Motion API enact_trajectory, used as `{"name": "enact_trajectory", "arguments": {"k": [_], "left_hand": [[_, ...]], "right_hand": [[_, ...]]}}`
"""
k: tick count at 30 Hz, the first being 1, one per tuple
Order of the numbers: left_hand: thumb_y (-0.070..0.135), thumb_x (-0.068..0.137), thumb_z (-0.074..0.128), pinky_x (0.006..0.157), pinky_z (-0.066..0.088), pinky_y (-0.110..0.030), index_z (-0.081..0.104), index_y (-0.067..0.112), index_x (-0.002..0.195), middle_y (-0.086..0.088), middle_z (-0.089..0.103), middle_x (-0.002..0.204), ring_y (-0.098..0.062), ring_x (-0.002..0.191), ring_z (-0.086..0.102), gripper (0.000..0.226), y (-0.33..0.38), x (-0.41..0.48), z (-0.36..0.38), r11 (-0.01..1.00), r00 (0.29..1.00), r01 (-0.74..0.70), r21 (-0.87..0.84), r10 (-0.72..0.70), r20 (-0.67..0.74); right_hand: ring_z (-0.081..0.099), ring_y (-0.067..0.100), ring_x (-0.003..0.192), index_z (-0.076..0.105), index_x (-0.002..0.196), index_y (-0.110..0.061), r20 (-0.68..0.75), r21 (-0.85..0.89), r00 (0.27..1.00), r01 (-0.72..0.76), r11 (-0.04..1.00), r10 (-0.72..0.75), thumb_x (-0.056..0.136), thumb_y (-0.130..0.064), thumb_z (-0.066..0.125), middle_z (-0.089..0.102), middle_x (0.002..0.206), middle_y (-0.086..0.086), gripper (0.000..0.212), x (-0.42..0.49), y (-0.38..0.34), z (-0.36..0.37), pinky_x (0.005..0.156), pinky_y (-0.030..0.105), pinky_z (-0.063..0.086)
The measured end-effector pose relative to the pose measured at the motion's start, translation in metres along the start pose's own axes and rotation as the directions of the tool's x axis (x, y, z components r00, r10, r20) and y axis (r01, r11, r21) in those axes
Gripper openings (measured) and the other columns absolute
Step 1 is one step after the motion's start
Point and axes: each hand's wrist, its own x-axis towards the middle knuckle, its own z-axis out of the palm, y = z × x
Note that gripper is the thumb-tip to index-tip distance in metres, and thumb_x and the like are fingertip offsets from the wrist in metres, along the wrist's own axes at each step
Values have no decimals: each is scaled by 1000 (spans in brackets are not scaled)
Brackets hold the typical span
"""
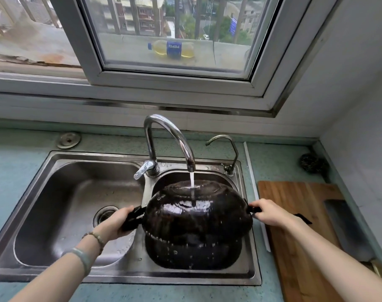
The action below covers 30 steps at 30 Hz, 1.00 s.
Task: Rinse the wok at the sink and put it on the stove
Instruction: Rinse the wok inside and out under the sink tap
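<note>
We held the wok (pixel 196 212) upside down over the right basin of the sink (pixel 55 162), left hand (pixel 116 221) and right hand (pixel 268 211) each clamped on a side handle. Faucet (pixel 170 136) stream hit its wet black bottom.

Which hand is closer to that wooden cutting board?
Right. The right hand grips the wok handle right at the cutting board's left edge; the left hand holds the opposite handle, across the wok.

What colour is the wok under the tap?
Glossy black wok, wet, best seen in the head view.
</note>
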Motion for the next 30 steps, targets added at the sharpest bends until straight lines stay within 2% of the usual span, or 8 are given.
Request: {"name": "enact_trajectory", "arguments": {"k": [5,11,15,17,20,23,27,30], "left_hand": [[10,88,43,30,42,-16,50,4,79,-12,53,68,-20,44,57,13,16,1,-1,989,988,141,54,-137,-64],[4,96,39,46,53,-23,50,5,82,-12,56,76,-15,44,62,17,37,7,1,1000,1000,-25,-11,26,10],[9,90,28,28,39,-14,54,-3,86,-15,63,55,-17,29,51,29,50,6,-1,981,979,191,-13,-189,80],[12,88,29,26,37,-15,57,-4,86,-13,61,53,-15,29,50,32,56,4,-2,978,975,209,-21,-206,86],[18,89,32,28,37,-14,60,0,91,-9,61,53,-14,31,52,34,58,0,-5,974,967,227,-24,-222,121],[23,90,37,29,36,-12,65,-2,81,-7,56,51,-12,31,50,38,55,0,-5,973,965,231,-26,-226,133],[23,87,45,28,36,-14,66,-1,66,-5,55,59,-12,32,48,38,43,-4,-1,963,953,269,-21,-263,149],[25,87,47,27,35,-14,62,2,73,-5,55,52,-12,29,45,31,42,-11,2,962,950,274,-4,-270,153]], "right_hand": [[59,17,86,68,101,-30,10,-3,996,-87,996,87,82,-8,41,64,91,-2,40,9,-4,-4,60,19,41],[56,21,88,61,90,-31,18,-8,990,-138,990,139,82,-5,41,61,92,2,34,21,-15,-17,68,27,40],[59,26,99,64,111,-18,-17,13,985,-173,985,173,87,-4,40,63,107,9,36,27,-21,-16,74,28,41],[58,24,97,63,111,-17,-18,16,987,-160,987,160,92,-9,42,62,109,9,30,28,-24,-15,76,29,40],[57,24,98,60,96,-26,-15,12,989,-144,989,144,94,-14,43,62,108,8,21,28,-29,-17,77,28,40],[58,25,96,53,75,-32,-8,15,984,-180,984,180,93,-18,45,59,96,3,23,28,-33,-21,77,29,42],[54,19,77,47,63,-29,13,-79,973,-230,970,232,91,-17,47,59,83,1,30,29,-35,-24,62,27,39],[53,16,67,45,60,-25,12,-96,966,-254,962,257,90,-15,48,54,68,-3,31,29,-35,-25,51,24,36]]}}
